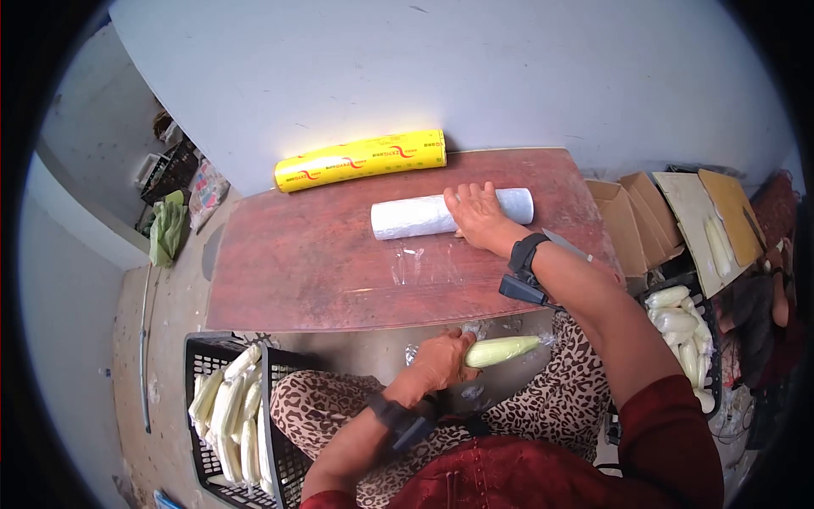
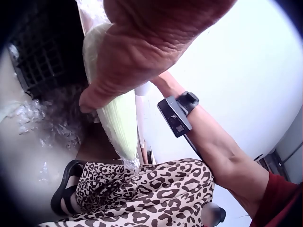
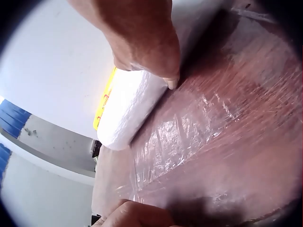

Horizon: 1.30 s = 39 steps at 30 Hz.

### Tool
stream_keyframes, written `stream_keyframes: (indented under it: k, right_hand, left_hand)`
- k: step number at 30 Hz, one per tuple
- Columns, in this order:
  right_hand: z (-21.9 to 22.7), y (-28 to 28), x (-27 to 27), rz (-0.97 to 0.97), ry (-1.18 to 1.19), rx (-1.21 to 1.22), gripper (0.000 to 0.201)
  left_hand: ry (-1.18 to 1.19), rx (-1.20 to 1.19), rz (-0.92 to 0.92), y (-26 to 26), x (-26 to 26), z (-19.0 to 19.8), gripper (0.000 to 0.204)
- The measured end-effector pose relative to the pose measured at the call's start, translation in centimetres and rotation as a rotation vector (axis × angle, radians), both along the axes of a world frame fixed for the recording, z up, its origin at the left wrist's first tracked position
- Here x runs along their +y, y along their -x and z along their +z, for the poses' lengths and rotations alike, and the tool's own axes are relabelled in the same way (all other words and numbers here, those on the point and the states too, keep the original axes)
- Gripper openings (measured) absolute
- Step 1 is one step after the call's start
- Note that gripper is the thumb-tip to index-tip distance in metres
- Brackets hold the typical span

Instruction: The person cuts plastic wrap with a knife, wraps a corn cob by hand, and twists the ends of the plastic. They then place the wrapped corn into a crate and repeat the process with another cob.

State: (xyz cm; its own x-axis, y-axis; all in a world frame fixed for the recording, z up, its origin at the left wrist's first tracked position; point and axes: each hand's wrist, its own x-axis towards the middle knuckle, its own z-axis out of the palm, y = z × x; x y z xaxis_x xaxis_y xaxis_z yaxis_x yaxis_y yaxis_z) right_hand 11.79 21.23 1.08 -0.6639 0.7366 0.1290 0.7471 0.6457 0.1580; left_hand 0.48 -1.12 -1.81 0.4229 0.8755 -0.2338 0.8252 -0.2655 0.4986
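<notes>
My left hand (image 1: 441,363) holds an ear of corn (image 1: 504,349), pale green and wrapped in clear plastic, over my lap at the table's front edge. In the left wrist view the thumb lies across the corn (image 2: 122,123) and its lower end sticks out. On the reddish table, my right hand (image 1: 482,216) grips a white roll of cling film (image 1: 411,217) from above. Its thumb shows at the roll's near side in the right wrist view. A loose sheet of clear film (image 3: 173,144) runs from the roll across the tabletop (image 1: 288,254).
Behind the roll lies a yellow printed roll (image 1: 360,161) against the wall. Black crates (image 1: 270,399) of wrapped pale ears stand at left and right. A cardboard box (image 1: 623,220) is right of the table. Plastic scraps (image 2: 31,113) litter the floor. Another person's arm (image 1: 778,293) shows at far right.
</notes>
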Motion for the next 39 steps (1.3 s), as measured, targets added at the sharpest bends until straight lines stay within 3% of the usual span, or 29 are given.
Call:
stream_keyframes:
  k: [5, 7, 10, 13, 17, 20, 26, 39]
  right_hand:
    - [0.0, -0.3, 0.2, 0.0, 0.026, 0.027, 0.075]
    - [0.2, -0.4, -0.1, 0.004, 0.028, 0.036, 0.075]
    - [0.4, -1.3, -1.1, 0.135, -0.157, 0.117, 0.072]
    - [2.2, -2.2, -2.3, 0.236, -0.067, 0.175, 0.059]
    - [3.7, -3.5, -6.0, 0.365, 0.673, 0.495, 0.044]
    - [5.3, -5.3, -10.8, 0.355, 1.05, 0.429, 0.046]
    - [3.1, -8.3, -13.1, 0.462, 0.937, 0.243, 0.051]
    - [10.4, -11.2, -15.4, 0.429, 0.988, 0.369, 0.043]
  left_hand:
    - [0.242, 0.17, -0.143, 0.0, -1.1, -2.1, 0.052]
    - [0.254, 0.16, -0.139, 0.4, -0.9, -2.6, 0.052]
    - [0.284, 0.118, -0.085, 0.5, -0.7, -1.6, 0.053]
    - [0.314, -0.058, -0.023, 0.8, -0.2, -0.7, 0.053]
    - [0.32, -0.261, 0.023, 1.7, 0.0, 0.3, 0.051]
    - [0.351, -0.359, 0.068, 2.1, 0.1, 1.0, 0.047]
    - [0.469, -0.523, 0.116, 2.5, 0.2, 3.4, 0.048]
    - [0.679, -0.623, 0.089, 3.8, -0.5, 13.4, 0.053]
